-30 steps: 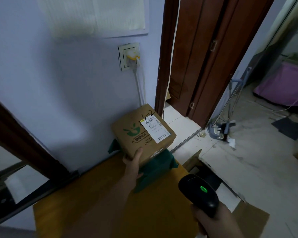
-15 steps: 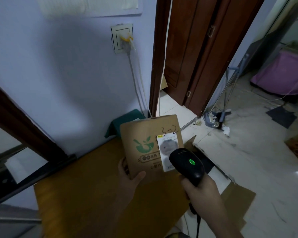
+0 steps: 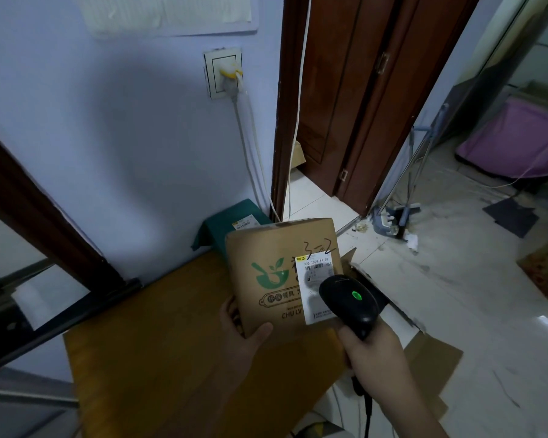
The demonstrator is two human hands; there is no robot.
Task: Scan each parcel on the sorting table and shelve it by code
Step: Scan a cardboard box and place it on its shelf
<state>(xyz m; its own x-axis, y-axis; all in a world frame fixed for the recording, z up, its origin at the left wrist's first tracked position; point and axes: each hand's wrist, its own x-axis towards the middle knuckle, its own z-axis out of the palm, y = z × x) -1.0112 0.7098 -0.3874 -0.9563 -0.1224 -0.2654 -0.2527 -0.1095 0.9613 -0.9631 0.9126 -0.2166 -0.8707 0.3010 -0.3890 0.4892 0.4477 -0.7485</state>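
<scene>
Green parcel (image 3: 234, 221) lies behind cardboard box (image 3: 282, 276) in left grip (image 3: 244, 336); right grip (image 3: 370, 352) clasps scanner (image 3: 348, 300).

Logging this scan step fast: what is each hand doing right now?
Left hand: holds the box by its lower corner, thumb on the front.
Right hand: grips the scanner, aimed at the box's label.

Brown cardboard parcel (image 3: 276, 279) tilted upright, white label (image 3: 314, 273), black scanner (image 3: 348, 301) over it

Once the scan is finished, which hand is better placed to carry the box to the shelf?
Probably the left hand: it already grips the brown cardboard box, while the right hand holds the black handheld scanner.
</scene>
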